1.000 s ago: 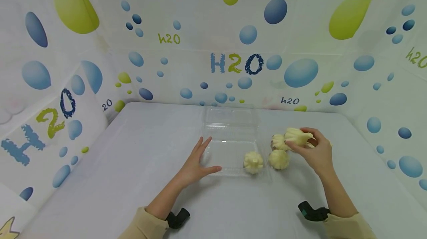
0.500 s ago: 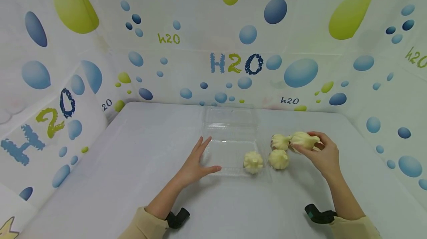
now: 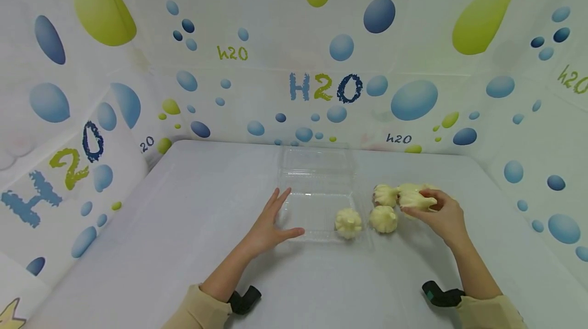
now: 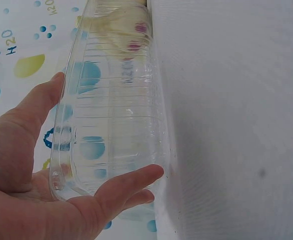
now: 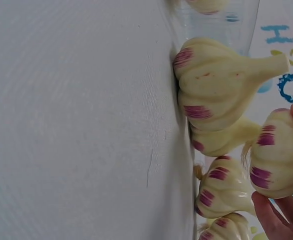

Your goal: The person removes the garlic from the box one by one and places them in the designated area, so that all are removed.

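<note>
My right hand [image 3: 444, 216] pinches a garlic bulb [image 3: 415, 200] by its sides, raised off the table in the right wrist view, where the held bulb [image 5: 277, 155] shows purple streaks and root hairs. Close by stand more bulbs: one at the back left [image 3: 385, 195], one in front [image 3: 384, 219], and others partly hidden behind the held one. A clear plastic clamshell container [image 3: 303, 217] lies with its lid raised back, and a single garlic bulb [image 3: 348, 223] sits in its right front corner. My left hand [image 3: 268, 230], fingers straight and spread, rests on the container's left end.
The container's clear lid [image 3: 317, 160] stretches toward the back wall. White cloth covers the table [image 3: 193, 206]. Patterned sheets [image 3: 257, 99] hang behind and on both sides. In the right wrist view, several bulbs [image 5: 219, 85] stand in a row.
My right hand has moved right with the garlic bulb, then slightly back left and nearer to me. The left hand, the container and the bulb inside it have stayed put.
</note>
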A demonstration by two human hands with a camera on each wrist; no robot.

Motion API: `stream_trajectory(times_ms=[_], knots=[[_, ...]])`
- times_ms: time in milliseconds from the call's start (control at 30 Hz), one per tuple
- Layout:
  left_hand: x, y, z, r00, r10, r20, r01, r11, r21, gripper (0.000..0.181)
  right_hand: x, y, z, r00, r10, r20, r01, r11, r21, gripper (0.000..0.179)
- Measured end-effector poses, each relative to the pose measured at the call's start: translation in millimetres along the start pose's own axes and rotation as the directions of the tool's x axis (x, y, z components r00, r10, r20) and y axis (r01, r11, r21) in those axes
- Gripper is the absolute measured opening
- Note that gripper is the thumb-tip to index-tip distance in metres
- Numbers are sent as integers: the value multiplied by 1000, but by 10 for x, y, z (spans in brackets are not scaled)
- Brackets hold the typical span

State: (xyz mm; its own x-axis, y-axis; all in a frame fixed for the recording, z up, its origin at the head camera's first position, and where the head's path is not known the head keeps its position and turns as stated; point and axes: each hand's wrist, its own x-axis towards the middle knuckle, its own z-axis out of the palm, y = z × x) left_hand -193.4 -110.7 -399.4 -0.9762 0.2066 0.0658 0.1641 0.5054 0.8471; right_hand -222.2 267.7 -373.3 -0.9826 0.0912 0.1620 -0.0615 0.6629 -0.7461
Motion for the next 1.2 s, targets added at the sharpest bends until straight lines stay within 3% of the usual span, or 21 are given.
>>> stream_trajectory(times_ms=[300,867,1200], knots=[[-1,5,-3,1000,5,2,-5,1000,1,94,33,73,1,990,76,116,-72,996,-43,70],[2,-17,20,1000,0,-2,0,1000,20,93,71,194,54,971,52,235,-46,998,-31,67],[3,-6,5,1000,-2,-6,2,1000,13,92,80,172,27,973,43,228,-38,999,-24,69]])
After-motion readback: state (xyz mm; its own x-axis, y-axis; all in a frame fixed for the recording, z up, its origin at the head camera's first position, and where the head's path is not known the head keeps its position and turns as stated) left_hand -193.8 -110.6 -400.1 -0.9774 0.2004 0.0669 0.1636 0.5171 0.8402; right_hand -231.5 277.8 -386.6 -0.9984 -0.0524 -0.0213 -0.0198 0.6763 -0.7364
